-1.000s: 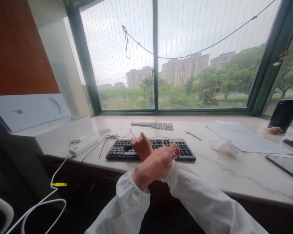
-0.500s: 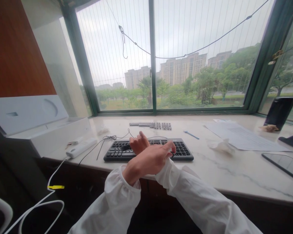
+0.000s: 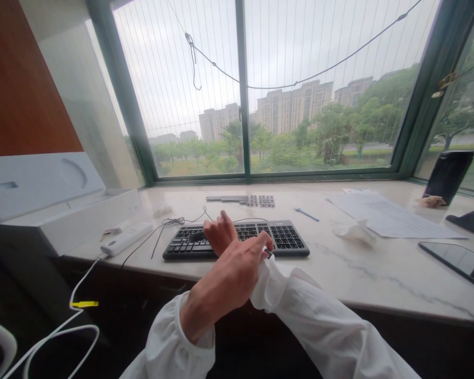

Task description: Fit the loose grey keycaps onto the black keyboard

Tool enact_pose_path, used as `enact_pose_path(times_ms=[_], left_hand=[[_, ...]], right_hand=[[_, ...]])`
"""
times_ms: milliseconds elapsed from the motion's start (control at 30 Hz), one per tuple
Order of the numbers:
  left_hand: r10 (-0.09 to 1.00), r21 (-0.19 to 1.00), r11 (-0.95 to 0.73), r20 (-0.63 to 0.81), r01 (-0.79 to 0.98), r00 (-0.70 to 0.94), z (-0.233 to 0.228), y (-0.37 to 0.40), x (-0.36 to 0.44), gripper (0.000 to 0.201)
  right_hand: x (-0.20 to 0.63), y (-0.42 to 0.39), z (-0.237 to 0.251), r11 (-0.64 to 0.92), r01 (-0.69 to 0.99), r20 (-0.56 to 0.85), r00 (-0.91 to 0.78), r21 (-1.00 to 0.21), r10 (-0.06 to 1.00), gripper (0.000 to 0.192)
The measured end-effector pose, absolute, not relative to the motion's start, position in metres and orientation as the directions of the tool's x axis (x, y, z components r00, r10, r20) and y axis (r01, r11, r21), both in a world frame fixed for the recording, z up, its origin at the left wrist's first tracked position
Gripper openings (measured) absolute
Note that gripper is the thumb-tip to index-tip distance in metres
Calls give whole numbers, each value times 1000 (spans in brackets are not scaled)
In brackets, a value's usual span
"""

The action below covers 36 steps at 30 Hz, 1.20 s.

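While my arms cross, my left hand (image 3: 231, 271) has drawn nearer, fingers pinching my right sleeve cuff (image 3: 269, 273). My right hand (image 3: 218, 234) rests curled on the black keyboard (image 3: 288, 239), holding a small dark object on the bench (image 3: 379, 273).

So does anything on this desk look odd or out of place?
Yes. A strip of loose keys lies on the sill behind the keyboard, apart from it. A crumpled tissue sits right of the keyboard. The hands cross: the right hand is on the keys, the left hand over its wrist.
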<state>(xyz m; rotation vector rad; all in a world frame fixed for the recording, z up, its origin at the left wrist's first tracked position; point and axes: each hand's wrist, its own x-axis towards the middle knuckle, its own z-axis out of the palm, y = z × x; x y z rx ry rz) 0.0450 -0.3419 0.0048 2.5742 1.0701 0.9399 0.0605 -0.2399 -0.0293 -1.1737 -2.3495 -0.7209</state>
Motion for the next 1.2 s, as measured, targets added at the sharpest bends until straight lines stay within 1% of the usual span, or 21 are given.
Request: enact_pose_path(times_ms=[67,167,233,300,367,467,533,700,800,933,1100,1200], left_hand=[[694,371,-711,513,598,506,-6,-349,49,29],[679,277,-690,568,669,465,-22,-359,61,42],[693,219,-629,592,746,411,-30,-367,74,44],[721,179,-548,596,817,353,-35,-374,89,42],[727,138,-523,588,841,355,-40,-380,103,36],[688,71,-545,608,836,397,-49,-387,118,30],[654,38,-533,652,845,384,-54,-390,120,29],[590,-25,-416,753,909,291,-48,-395,109,27],[559,-64,-358,784,931,269,-41,-397,101,27],[561,-89,-308,787,947,256,-40,-398,97,28],[569,-92,-256,791,962,227,-49,-400,101,26],[582,-128,-240,774,962,249,-55,-400,101,29]], right_hand=[[61,-240,-29,498,831,577,-540,248,613,29],[64,-240,-29,515,815,603,-556,264,572,31],[66,-239,-29,530,803,607,-571,273,553,31],[68,-237,-28,536,799,609,-574,272,548,30],[69,-234,-28,537,801,614,-569,265,547,29],[69,-233,-28,532,803,618,-567,269,544,28],[69,-233,-29,534,797,612,-578,282,539,27],[66,-235,-31,546,781,626,-595,302,504,26],[65,-234,-33,542,780,629,-598,313,497,25],[64,-234,-35,543,774,629,-606,324,487,26],[64,-235,-35,547,770,638,-608,330,472,26],[63,-234,-37,548,772,645,-603,324,469,24]])
